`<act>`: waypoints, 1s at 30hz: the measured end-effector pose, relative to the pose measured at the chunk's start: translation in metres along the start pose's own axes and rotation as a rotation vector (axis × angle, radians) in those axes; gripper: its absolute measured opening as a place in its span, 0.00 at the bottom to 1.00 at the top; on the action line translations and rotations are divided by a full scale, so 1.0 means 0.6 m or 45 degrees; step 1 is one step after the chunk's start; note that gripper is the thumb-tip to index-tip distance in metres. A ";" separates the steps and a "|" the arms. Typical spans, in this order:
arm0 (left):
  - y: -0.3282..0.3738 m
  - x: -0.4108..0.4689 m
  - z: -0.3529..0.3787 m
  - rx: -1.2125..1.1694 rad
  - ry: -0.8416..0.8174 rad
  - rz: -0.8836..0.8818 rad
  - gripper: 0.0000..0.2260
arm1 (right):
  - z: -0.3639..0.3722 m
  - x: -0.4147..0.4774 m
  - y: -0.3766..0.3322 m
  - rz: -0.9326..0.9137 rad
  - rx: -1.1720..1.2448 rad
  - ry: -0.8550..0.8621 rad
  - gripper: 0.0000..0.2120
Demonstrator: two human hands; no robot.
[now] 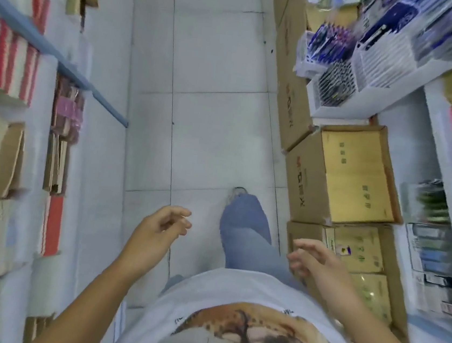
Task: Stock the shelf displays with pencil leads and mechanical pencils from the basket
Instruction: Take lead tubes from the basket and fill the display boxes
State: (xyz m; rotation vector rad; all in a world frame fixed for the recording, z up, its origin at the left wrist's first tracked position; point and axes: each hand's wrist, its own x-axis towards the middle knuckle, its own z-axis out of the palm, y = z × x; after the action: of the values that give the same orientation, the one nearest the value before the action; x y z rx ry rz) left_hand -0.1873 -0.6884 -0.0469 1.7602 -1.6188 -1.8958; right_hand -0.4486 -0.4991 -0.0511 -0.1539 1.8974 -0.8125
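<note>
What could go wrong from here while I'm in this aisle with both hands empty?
The cardboard boxes crowd the floor on the right, near your leg; a foot could catch a corner. The pen trays sit at the shelf edge, so a passing arm might knock them. Your left hand and right hand hold nothing and no basket is in view, so the stock may be left behind.

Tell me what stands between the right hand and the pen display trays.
Cardboard boxes line the floor between the right hand and the display trays. The trays sit higher than the boxes, so reaching over them looks possible.
</note>
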 end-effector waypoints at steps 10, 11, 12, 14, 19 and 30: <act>0.280 0.285 -0.144 -0.221 0.168 -0.082 0.05 | 0.068 0.304 -0.510 -0.192 -0.277 -0.226 0.08; 0.301 0.319 -0.164 -0.232 0.184 -0.081 0.06 | 0.086 0.334 -0.553 -0.200 -0.305 -0.249 0.08; 0.320 0.355 -0.182 -0.241 0.200 -0.077 0.06 | 0.103 0.366 -0.593 -0.212 -0.328 -0.267 0.08; 0.356 0.435 -0.220 -0.243 0.216 -0.095 0.08 | 0.139 0.428 -0.665 -0.202 -0.345 -0.275 0.09; 0.490 0.624 -0.315 -0.173 0.143 -0.099 0.07 | 0.211 0.543 -0.830 -0.150 -0.233 -0.233 0.09; 0.830 1.044 -0.409 -0.022 0.073 0.037 0.07 | 0.195 0.819 -1.127 -0.024 -0.192 -0.136 0.09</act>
State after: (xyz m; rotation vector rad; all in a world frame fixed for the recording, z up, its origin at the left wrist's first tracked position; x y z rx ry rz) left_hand -0.4842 -1.4710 -0.0562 1.7576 -1.5952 -1.8241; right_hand -0.7456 -1.2890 -0.0506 -0.3027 1.8581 -0.6607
